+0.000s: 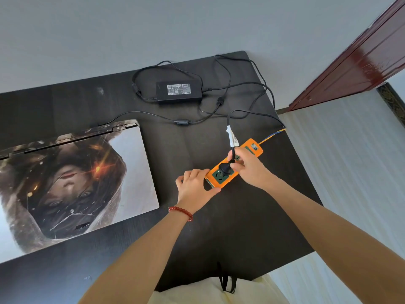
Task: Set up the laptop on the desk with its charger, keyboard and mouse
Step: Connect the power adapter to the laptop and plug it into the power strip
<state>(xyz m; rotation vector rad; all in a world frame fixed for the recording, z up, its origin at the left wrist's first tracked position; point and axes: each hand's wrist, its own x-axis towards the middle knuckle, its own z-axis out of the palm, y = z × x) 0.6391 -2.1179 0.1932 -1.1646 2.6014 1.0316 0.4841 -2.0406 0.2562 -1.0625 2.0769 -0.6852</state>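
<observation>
orange power strip (pixel 234 170) held, plug (pixel 224 168) pinched | closed laptop (pixel 72 185) left | charger brick (pixel 178 92) behind

home room: desk (pixel 252 227), wooden door (pixel 359 62)
</observation>
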